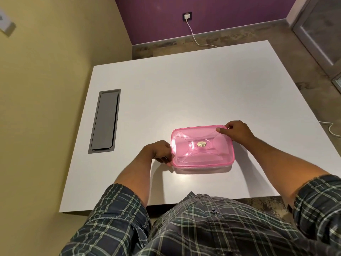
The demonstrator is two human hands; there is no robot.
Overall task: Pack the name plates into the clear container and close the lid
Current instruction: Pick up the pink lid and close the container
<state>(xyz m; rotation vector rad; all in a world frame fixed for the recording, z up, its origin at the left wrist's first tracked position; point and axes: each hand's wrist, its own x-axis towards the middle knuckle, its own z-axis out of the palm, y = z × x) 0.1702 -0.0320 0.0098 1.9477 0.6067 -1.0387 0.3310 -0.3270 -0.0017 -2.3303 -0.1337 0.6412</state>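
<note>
A rectangular clear container with a translucent pink lid (203,146) sits on the white table (184,93), a little right of centre near the front. The lid lies flat on top and has a small gold label (201,144) at its middle. My left hand (158,151) grips the container's left edge near the front corner. My right hand (237,131) holds the far right corner, thumb on top of the lid. No name plates are visible; the inside is hidden under the pink lid.
A grey cable hatch (105,121) is set into the table's left side. A white charger cable (195,36) runs from a wall socket across the floor behind the table. A door frame stands at the far right.
</note>
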